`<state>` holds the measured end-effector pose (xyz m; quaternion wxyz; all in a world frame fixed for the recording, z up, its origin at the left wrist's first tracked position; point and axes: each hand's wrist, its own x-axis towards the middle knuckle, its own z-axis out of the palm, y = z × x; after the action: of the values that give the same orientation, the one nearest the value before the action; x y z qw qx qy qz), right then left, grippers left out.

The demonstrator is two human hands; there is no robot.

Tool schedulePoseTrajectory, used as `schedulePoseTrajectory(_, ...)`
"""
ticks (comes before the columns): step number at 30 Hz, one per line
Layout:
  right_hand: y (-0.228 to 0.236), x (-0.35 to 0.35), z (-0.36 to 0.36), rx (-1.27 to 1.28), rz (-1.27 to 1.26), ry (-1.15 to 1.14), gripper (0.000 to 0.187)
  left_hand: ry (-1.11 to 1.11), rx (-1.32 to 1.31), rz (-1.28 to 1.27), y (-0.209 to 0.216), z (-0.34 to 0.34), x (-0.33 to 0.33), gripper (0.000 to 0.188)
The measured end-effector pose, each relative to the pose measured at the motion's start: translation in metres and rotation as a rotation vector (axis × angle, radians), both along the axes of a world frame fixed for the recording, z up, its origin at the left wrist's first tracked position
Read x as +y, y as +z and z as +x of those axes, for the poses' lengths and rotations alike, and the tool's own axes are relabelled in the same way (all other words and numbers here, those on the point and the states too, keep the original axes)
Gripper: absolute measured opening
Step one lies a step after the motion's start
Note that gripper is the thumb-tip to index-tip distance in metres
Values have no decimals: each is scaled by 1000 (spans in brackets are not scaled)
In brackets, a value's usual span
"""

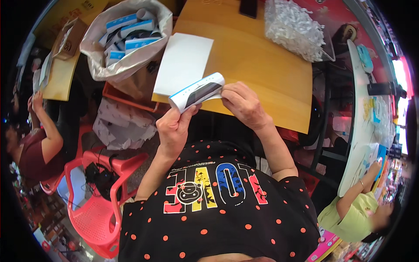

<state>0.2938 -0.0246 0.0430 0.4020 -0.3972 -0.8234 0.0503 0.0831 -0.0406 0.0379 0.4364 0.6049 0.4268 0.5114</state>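
Note:
Above the near edge of the table I hold a rolled printed sheet [198, 92], white with a blue edge and a dark picture. My left hand [173, 124] grips its left end from below, thumb against the paper. At the other end, my right hand [245, 104] is closed on the sheet, fingers bent around its loose edge. Just beyond the roll, a stack of flat white sheets [185, 63] lies on the table's left side.
The yellow wooden table [279, 94] carries a clear bin of small white pieces [297, 32] and a dark phone [248, 8]. A large white sack of similar rolls [94, 48] stands left. A red plastic chair [94, 222] is nearby. Other people sit at both sides.

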Motion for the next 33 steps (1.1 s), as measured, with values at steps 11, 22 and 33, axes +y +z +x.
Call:
schedulePoseTrajectory(11, -8, 10, 15, -30, 10, -43, 17, 27, 100, 58, 2, 21, 6, 20)
schedulePoseTrajectory(22, -14, 9, 16, -35, 5, -88, 17, 37, 75, 39, -3, 30, 8, 19)
schedulePoseTrajectory(33, -15, 11, 16, 0, 0, -107, 14, 0, 55, 30, -3, 31, 10, 21)
